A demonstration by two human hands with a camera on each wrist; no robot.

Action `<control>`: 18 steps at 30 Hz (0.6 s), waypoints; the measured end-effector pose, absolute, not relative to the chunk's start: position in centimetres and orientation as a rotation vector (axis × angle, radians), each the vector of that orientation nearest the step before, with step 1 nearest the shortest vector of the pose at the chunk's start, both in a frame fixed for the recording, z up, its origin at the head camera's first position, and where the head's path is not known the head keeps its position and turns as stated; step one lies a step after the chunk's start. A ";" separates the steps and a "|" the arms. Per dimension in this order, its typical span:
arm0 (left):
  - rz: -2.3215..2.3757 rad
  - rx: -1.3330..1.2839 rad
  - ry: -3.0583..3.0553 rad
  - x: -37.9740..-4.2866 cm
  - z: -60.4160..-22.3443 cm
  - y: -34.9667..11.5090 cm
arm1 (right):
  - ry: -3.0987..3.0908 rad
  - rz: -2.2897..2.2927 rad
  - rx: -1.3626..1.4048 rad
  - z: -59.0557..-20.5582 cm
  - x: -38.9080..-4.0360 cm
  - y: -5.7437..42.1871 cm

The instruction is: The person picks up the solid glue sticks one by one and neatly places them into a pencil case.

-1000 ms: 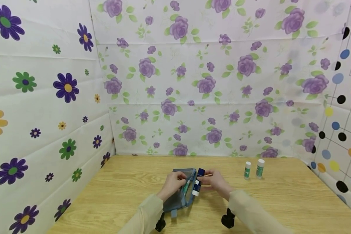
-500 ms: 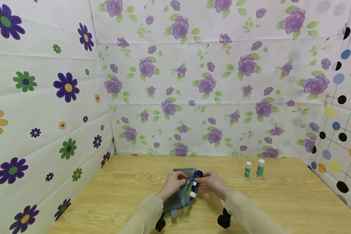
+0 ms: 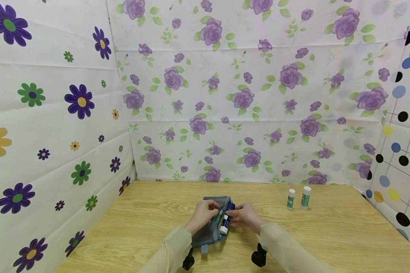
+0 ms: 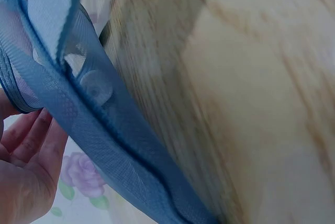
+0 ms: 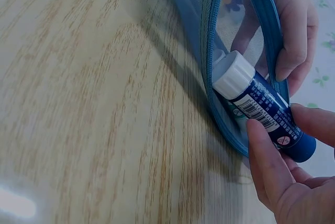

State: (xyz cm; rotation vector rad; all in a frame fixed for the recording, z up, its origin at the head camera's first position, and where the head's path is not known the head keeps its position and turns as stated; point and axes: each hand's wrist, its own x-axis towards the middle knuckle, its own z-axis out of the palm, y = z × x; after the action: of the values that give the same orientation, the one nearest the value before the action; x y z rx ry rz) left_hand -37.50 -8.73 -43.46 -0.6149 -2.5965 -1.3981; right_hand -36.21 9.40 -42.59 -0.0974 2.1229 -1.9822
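Observation:
A blue mesh zipper pouch [image 3: 205,236] lies on the table with its zipped mouth spread apart, facing right. My left hand [image 3: 204,216] pinches the upper edge of that mouth; in the right wrist view its fingers [image 5: 293,46] curl over the zipper edge. Between the thumb and fingers of my right hand [image 3: 247,217] is a dark blue glue stick [image 5: 267,109] with a white end. That white end sits inside the mouth, while the blue end is still outside. Deeper in the pouch a green-and-white glue stick [image 3: 218,218] shows partly.
Two green-and-white glue sticks [image 3: 290,199] [image 3: 305,197] stand upright at the back right of the wooden table [image 3: 150,212]. Patterned cloth walls [image 3: 191,94] enclose the table at the back and sides. A small tab [image 3: 204,250] sticks out from the pouch's near end.
My right hand has moved left and slightly down, bringing the blue glue stick from beside the pouch into its mouth. The left hand keeps its hold on the pouch edge.

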 end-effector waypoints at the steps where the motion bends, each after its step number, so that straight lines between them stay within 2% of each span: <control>1: -1.395 -0.616 -2.595 -37.5 -43.5 -8.7 | 2.124 -1.978 -0.098 -42.6 -36.2 9.4; 18: -1.383 -0.628 -2.596 -37.5 -43.5 -8.7 | 2.248 -1.867 -0.057 -43.1 -36.6 8.4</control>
State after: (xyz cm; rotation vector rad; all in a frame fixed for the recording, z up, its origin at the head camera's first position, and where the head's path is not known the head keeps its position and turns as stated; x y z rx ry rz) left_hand -37.51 -8.68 -43.47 -0.6284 -2.5962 -1.3828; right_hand -36.64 8.38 -43.13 -0.0574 2.2480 -1.8674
